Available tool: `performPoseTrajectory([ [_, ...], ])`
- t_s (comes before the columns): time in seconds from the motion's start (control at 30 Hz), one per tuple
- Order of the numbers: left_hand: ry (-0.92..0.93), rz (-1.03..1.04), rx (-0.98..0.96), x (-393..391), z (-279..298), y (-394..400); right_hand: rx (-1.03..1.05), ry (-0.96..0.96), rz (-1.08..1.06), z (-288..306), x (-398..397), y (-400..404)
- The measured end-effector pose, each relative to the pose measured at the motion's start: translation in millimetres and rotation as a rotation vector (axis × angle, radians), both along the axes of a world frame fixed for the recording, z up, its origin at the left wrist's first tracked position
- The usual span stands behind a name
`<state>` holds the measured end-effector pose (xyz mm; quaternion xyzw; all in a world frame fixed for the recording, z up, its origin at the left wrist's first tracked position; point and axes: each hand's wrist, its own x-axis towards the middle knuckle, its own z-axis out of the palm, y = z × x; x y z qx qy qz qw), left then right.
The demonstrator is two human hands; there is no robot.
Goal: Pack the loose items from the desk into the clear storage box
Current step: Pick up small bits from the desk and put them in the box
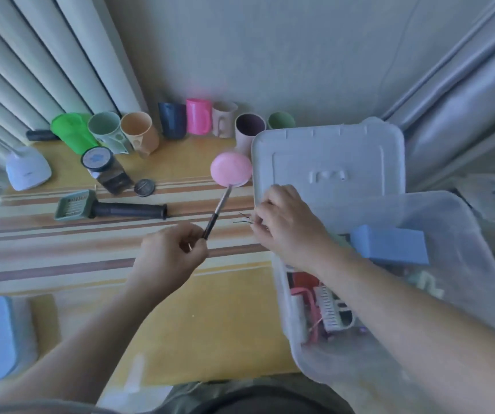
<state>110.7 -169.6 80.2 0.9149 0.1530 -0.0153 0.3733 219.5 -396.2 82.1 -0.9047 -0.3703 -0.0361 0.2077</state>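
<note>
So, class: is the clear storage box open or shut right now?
Open. The clear storage box has no lid on it; its lid lies behind it, and a blue block shows inside.

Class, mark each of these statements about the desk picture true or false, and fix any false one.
1. The left hand holds the pink-headed tool by its handle. True.
2. The box lid is closed on the clear box. False: the lid is off, lying behind the open box.
3. A blue block is in the box. True.
4. The green scoop is already in the box. False: it lies on the desk.
5. The right hand pinches thin wire-like pieces near the box's edge. True.
6. The cups are stacked in one pile. False: they stand in a row at the back.
</note>
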Motion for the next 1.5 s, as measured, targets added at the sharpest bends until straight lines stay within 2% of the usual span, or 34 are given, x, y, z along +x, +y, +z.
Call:
performPoseTrajectory([
  [0.1, -0.185, -0.221, 0.11, 23, 6, -66, -0.159, 0.058, -0.123, -12, -5, -103],
  [0.2, -0.249, -0.494, 0.319, 41, -5, -126, -0.404, 0.301, -0.14, -34, -23, -178],
  [0.27, -0.208, -0.618, 0.46, 50, -13, -159, -0.564, 0.476, -0.065, -40, -36, -201],
  [0.37, -0.103, -0.747, 0.611, 56, -19, -196, -0.66, 0.601, 0.079, -44, -60, -204],
  [0.5, 0.105, -0.809, 0.769, 55, -20, -227, -0.536, 0.701, 0.097, -56, -72, -206],
  [0.7, 0.196, -0.733, 0.804, 61, -25, -246, -0.23, 0.601, -0.174, -46, -47, -247],
  [0.87, 0.213, -0.609, 0.85, 77, -43, -260, -0.184, 0.572, -0.279, -48, -38, -269],
  [1.03, 0.28, -0.622, 0.868, 76, -59, -257, -0.112, 0.421, -0.326, -60, -32, -256],
  [1.13, 0.205, -0.593, 0.784, 70, -55, -247, -0.068, 0.361, -0.3, -60, -25, -236],
  [1.23, -0.01, -0.506, 0.577, 63, -38, -223, -0.006, 0.279, -0.25, -53, -16, -203],
  [1.33, -0.222, -0.327, 0.422, 55, -25, -185, 0.078, 0.199, -0.197, -41, -3, -157],
  [1.43, -0.261, -0.076, 0.302, 47, -30, -124, 0.158, 0.118, -0.132, -30, 10, -96],
  [1.5, -0.198, 0.056, 0.299, 40, -46, -73, 0.19, 0.084, -0.076, -28, 16, -47],
])
